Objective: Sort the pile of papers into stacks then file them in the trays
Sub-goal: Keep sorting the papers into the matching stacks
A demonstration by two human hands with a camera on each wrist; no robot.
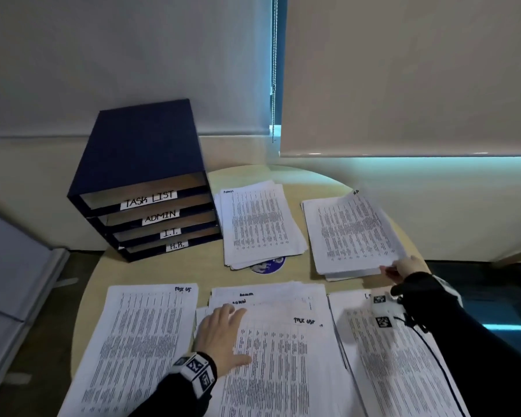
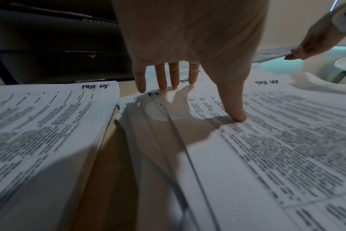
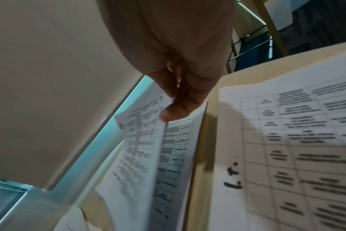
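Printed sheets lie in several stacks on a round table (image 1: 199, 266). My left hand (image 1: 223, 329) rests flat, fingers straight, on the middle unsorted pile (image 1: 283, 356), whose top sheet reads "Task List"; the thumb (image 2: 237, 112) presses the page. My right hand (image 1: 403, 267) pinches the near corner of a sheet (image 1: 352, 233) over the far right stack, thumb (image 3: 174, 112) on top. A "Task List" stack (image 1: 139, 341) lies at near left, an "Admin" stack (image 1: 259, 224) at far middle, an "I.T." stack (image 1: 403, 371) at near right. The dark blue tray unit (image 1: 145, 188) stands at far left.
The tray unit has four slots labelled TASK LIST, ADMIN, I.T. and H.R. A round blue sticker (image 1: 268, 264) peeks from under the Admin stack. Window blinds (image 1: 403, 73) hang behind the table. A grey cabinet (image 1: 9, 266) stands to the left.
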